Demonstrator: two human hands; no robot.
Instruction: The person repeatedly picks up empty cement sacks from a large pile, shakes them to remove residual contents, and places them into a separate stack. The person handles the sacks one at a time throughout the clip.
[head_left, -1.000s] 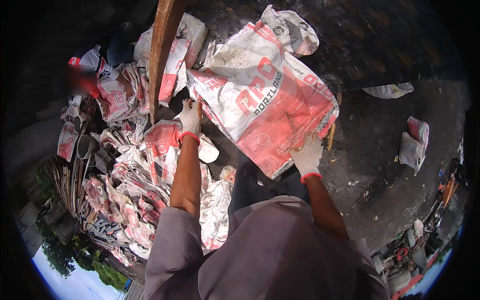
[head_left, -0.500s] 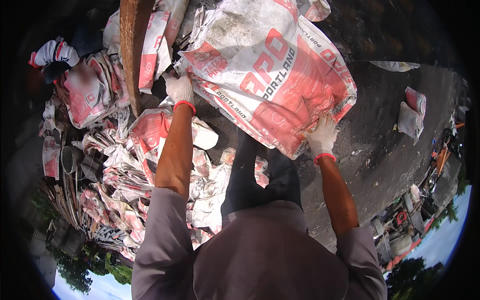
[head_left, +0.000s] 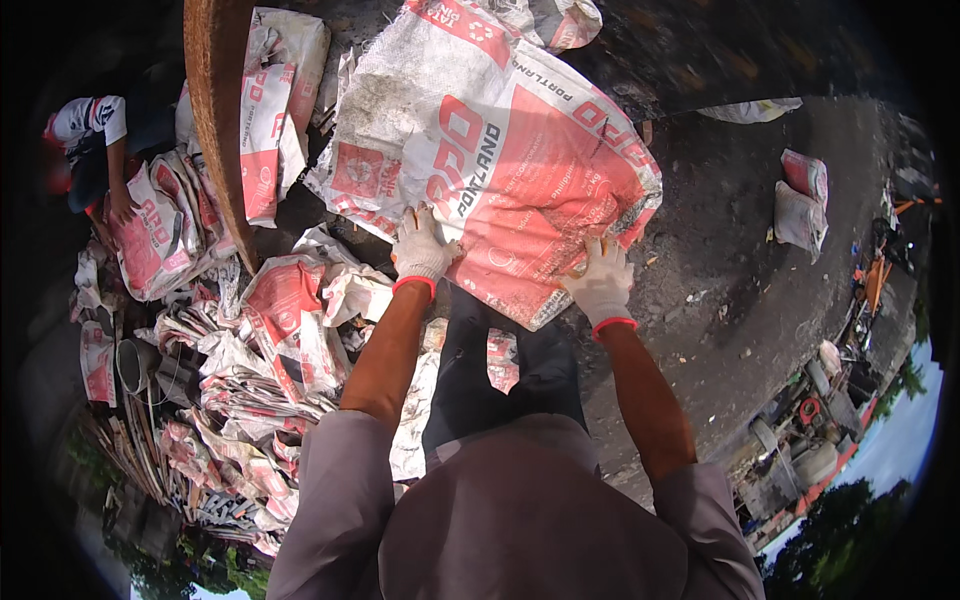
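Observation:
A wide, flattened cement sack (head_left: 540, 190), white and red woven plastic, spreads out in front of me, with more of the same layered under its edge. My left hand (head_left: 425, 250), in a white knit glove with a red cuff, rests on the sack's near left part, fingers spread over the surface. Gloved the same way, my right hand (head_left: 602, 282) presses on the near right edge, its fingers apart and laid on the plastic. Creases run across the red part between both hands. The sack's near corner hangs above my dark trousers (head_left: 505, 360).
A rusty upright post (head_left: 215, 130) stands left of the sack. Beyond it, a person (head_left: 95, 135) handles a stack of sacks (head_left: 160, 230). Crumpled sacks (head_left: 260, 390) pile up at my left. A folded sack (head_left: 802, 205) lies on the dark ground to the right.
My left hand has moved from the sack's far left edge onto its near part, toward my right hand. The sack lies flatter. The person's arm at left now reaches down to the stack.

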